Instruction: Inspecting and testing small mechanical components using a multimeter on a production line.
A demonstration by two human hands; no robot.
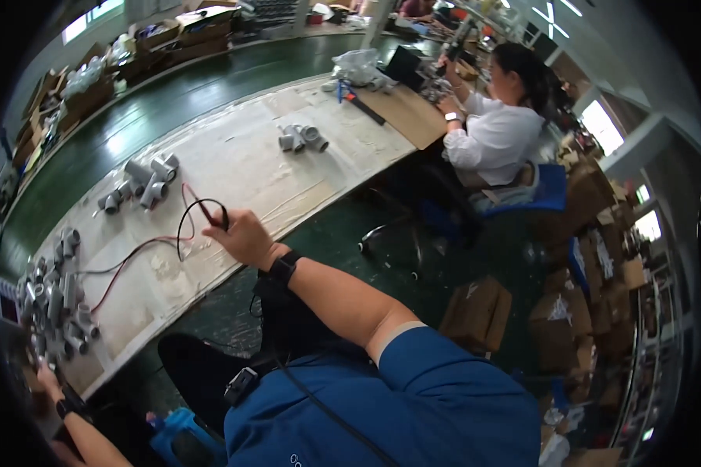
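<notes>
My right hand (247,240) is closed above the near edge of the worktable, round slim red and black test probes (205,213). A thin black lead (181,226) loops beside the fingers, and red and black wires (136,247) run left across the tabletop. At the lower left, my left hand (49,383) reaches to the near end of a pile of grey tube-shaped parts (54,300). Its fingers are small and partly hidden there, so I cannot make out whether they grip a part. Several more grey tube parts (142,181) lie beyond the right hand.
A further cluster of grey parts (302,138) lies on the pale worktable (234,167). At its far right end a person in white (494,136) sits working beside a brown board (401,117). A cardboard box (477,313) and an office chair (409,229) stand on the floor.
</notes>
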